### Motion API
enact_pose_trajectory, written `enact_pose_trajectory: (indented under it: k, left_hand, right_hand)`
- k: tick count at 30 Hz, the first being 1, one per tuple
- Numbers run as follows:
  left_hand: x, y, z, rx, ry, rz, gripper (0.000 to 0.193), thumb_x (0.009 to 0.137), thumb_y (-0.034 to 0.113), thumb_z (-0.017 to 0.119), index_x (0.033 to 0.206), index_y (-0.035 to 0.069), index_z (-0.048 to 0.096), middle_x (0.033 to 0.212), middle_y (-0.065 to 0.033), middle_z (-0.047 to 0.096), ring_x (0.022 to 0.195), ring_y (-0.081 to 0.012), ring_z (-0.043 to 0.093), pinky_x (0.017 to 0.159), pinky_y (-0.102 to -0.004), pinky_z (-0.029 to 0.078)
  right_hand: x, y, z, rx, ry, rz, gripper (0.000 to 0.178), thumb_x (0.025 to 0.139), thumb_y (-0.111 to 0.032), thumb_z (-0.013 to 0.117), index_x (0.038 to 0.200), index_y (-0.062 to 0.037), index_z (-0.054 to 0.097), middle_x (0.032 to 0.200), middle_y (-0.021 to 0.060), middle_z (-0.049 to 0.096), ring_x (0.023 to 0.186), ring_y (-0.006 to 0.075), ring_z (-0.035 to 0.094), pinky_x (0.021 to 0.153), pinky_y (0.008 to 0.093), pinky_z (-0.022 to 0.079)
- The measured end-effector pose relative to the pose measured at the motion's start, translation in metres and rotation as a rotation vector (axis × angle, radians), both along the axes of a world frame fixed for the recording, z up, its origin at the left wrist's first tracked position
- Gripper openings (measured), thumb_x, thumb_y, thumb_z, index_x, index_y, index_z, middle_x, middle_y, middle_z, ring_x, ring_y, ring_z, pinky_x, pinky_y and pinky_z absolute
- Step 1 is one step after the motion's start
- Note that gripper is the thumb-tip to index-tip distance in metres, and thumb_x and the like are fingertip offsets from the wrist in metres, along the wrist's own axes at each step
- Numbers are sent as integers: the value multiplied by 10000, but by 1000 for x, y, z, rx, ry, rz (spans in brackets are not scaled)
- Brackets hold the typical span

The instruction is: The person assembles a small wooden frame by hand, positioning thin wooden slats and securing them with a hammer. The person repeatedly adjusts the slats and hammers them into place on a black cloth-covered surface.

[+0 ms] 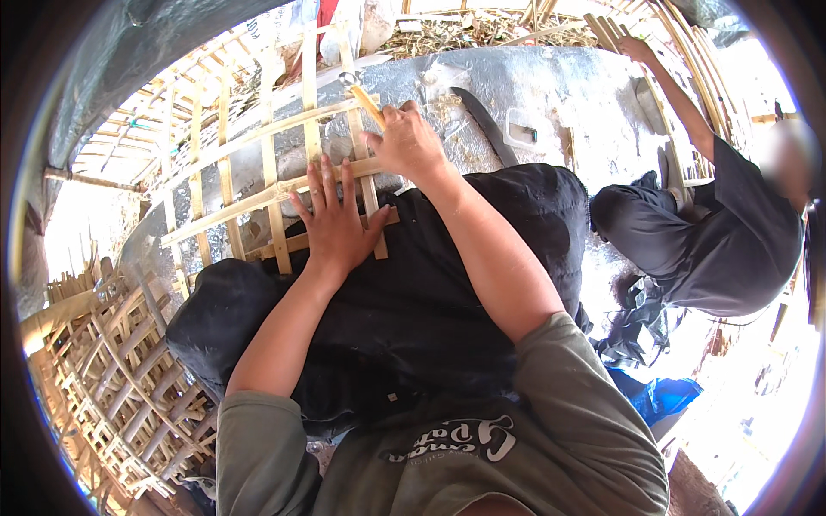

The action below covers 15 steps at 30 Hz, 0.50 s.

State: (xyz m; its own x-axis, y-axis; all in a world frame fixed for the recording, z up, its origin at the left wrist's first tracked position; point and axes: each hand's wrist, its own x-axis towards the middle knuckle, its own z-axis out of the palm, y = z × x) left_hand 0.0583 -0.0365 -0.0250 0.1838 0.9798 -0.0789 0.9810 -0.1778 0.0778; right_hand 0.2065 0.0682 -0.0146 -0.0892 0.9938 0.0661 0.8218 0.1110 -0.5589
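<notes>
A lattice panel of pale bamboo slats [225,212] lies across my lap and the grey sheet beyond it. My left hand [334,225] presses flat on its near right part, fingers spread over the crossing slats. In my right hand [409,144] is a hammer [368,106], gripped by its yellowish handle. The small metal head points away from me, over the upper end of a slat near the panel's right side. I cannot tell whether the head touches the slat. No nail can be made out.
Beyond my knees, a dark curved machete [485,123] lies beside a clear plastic tray [521,129] on the grey sheet [568,77]. At right another person [731,228] sits, one arm reaching to bamboo strips [602,33]. Woven bamboo panels [129,387] stack at left; a blue bag [661,396] lies right.
</notes>
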Motion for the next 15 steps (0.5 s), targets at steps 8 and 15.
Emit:
enact_pose_trajectory:
  k: [8,15]
  left_hand:
    - [-3,-3,-6,38,-44,6,917,942,630,462,1568,37,149,1618,-269,72,1502,-456,27,1117,-730,53]
    - [-1,-2,-1,44,-64,3,912,937,607,497,1564,35,164,1617,-269,79,1505,-447,25,1116,-729,64]
  right_hand:
    - [21,13,27,124,127,-161,380,970,-352,579,920,23,615,834,275,626,870,446,610,786,533,506]
    - [47,31,6,-285,-25,-417,331,936,-220,530,1086,54,641,1068,277,683,1050,407,665,878,453,547]
